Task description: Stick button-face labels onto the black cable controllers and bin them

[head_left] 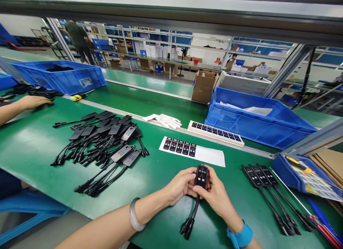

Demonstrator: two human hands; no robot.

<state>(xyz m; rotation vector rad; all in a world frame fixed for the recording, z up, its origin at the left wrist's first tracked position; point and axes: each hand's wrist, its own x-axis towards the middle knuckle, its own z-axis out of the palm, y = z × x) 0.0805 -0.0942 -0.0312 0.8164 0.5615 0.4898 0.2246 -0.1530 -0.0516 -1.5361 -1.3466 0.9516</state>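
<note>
Between my left hand [180, 184] and my right hand [214, 188] is a black cable controller [201, 175], its printed face turned up and its short leads hanging toward me. Fingers of both hands are closed round its sides, and my right thumb presses near its lower end. Just beyond lies a white label sheet [210, 155] with several black labels left of its bare part. To the left, a heap of black controllers [107, 129] without printed faces spreads over the green table. On the right, 3 labelled controllers [259, 175] lie side by side, leads toward me.
A stack of label sheets [215, 133] and a white glove [168, 121] lie along the metal strip. Blue bins stand at right [257, 124] and left [64, 77]. A screwdriver [316, 220] lies at the near right. Another person's hand [36, 101] rests over black parts at far left.
</note>
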